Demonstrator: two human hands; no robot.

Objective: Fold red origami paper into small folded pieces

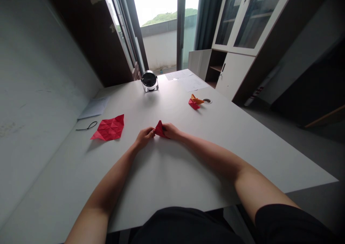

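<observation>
A small folded red paper piece (160, 129) stands as a pointed shape on the white table (188, 165), near its middle. My left hand (144, 136) pinches its left side with the fingers closed. From the right, my right hand (170, 131) grips the same piece, fingers curled around it. A flat red sheet creased into a grid of triangles (109, 127) lies to the left of my hands.
A red and an orange folded paper figure (196, 102) sit further back on the right, beside a round cable hole (207, 101). A small desk fan (149, 80) and white sheets (185, 79) are at the far edge. A black hair tie (87, 126) and a pale paper (94, 107) lie left.
</observation>
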